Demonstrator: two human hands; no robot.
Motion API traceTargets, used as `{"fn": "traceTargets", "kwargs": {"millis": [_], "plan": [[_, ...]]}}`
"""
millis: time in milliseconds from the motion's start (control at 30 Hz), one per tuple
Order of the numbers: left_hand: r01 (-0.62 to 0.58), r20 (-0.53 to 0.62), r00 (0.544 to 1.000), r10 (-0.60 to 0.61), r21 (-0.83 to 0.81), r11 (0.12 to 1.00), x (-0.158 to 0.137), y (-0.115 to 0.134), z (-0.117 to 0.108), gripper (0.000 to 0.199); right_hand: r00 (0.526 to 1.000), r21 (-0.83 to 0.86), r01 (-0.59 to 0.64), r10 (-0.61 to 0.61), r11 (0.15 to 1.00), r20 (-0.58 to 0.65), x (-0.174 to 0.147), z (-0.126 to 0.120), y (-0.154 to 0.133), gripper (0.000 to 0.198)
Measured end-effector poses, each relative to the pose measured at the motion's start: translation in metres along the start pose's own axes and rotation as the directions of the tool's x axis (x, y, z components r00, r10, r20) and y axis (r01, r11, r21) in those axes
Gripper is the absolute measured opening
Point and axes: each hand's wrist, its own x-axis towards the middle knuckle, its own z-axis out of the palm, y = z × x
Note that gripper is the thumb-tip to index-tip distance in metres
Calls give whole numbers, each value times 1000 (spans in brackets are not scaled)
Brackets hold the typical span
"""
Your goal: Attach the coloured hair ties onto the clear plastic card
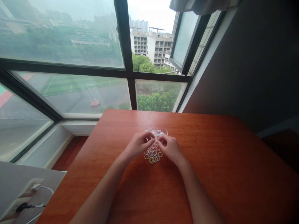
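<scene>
My left hand [139,144] and my right hand [171,149] face each other over the middle of the table. On each, the thumb and index finger come together in a pinch, and the fingertips of the two hands nearly meet. Whatever lies between the fingertips is too small to make out. Just below them is a loose pile of small rings [153,153], mostly silver-coloured or pale, with a few yellowish ones at the near side. Behind the hands lies a clear plastic piece [164,131], perhaps a box or bag, partly covered by my fingers.
The reddish-brown wooden table [210,174] extends on both sides of my arms. Beyond its far edge are dark-framed windows [130,74], one pane swung outward. Wall sockets [22,203] with plugged-in cables are at the lower left. A dark wall [252,68] rises at the right.
</scene>
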Motion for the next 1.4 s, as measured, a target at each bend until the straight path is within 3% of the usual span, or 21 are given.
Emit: {"fn": "traceTargets", "kwargs": {"millis": [200,400,633,967,1200,1400], "plan": [[5,-14,1000,-6,-100,995,2,-1,11,17,998,52,32,-29,998,-59,0,1,-3,12],[7,-66,998,-9,-39,999,4,-5,12,17,998,42,23,-21,999,-63,-1,-2,-6,14],[7,-49,999,-12,-95,995,3,-2,12,20,998,30,13,-11,999,-68,-1,-3,-7,13],[12,-89,996,-11,13,1000,5,-5,11,12,998,-18,14,-15,1000,-58,-1,-3,-5,11],[13,-105,995,-6,71,997,3,-7,9,11,990,-256,-91,114,962,79,-1,-15,4,10],[18,-134,991,-3,109,994,4,-10,3,11,975,-348,-20,95,937,202,-5,-13,-1,13]]}}
